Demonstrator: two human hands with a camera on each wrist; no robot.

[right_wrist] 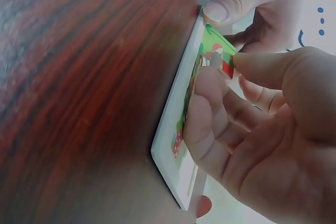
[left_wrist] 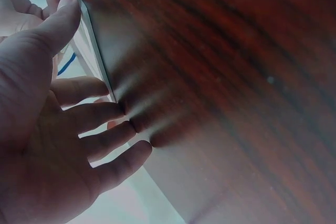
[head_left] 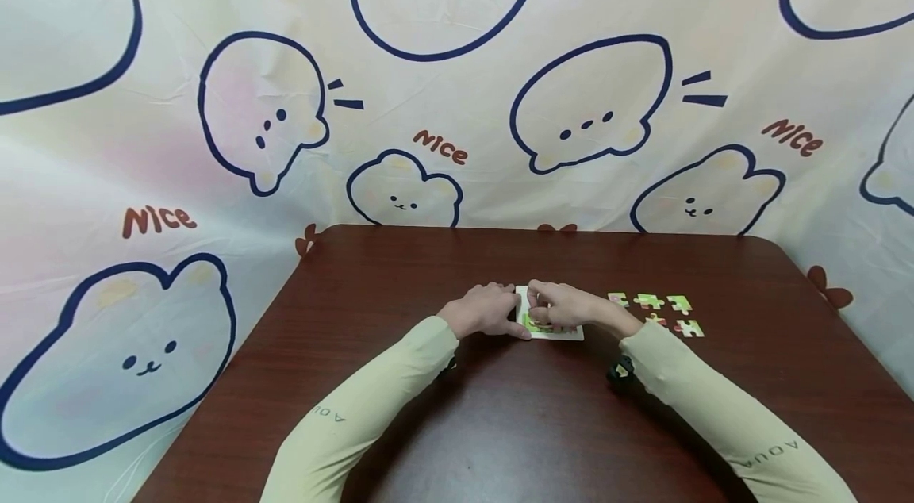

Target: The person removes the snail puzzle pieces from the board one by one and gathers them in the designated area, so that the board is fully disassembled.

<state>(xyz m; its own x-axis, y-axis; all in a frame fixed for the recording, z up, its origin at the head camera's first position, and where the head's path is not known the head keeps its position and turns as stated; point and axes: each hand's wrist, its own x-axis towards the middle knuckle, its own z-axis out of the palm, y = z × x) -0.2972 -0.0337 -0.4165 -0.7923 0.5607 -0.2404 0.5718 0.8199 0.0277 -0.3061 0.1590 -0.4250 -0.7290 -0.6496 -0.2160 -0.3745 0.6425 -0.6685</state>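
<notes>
A white-bordered jigsaw puzzle board [head_left: 567,335] lies on the dark wood table, partly covered by both hands. My right hand [head_left: 566,305] is over it; in the right wrist view it pinches a green and red puzzle piece [right_wrist: 219,46] between thumb and fingers. That piece stands tilted above the board's far part, and the other fingers touch the board's printed area. Resting at the board's left side is my left hand [head_left: 489,309], its thumb at the near corner. In the left wrist view its fingers are spread and fairly straight, with their tips on the tabletop.
Several loose puzzle pieces [head_left: 649,301] lie in two rows right of the board, near my right wrist. The brown table [head_left: 400,265] ends at a fabric backdrop [head_left: 421,98] printed with cartoon bears, which also rises along both sides.
</notes>
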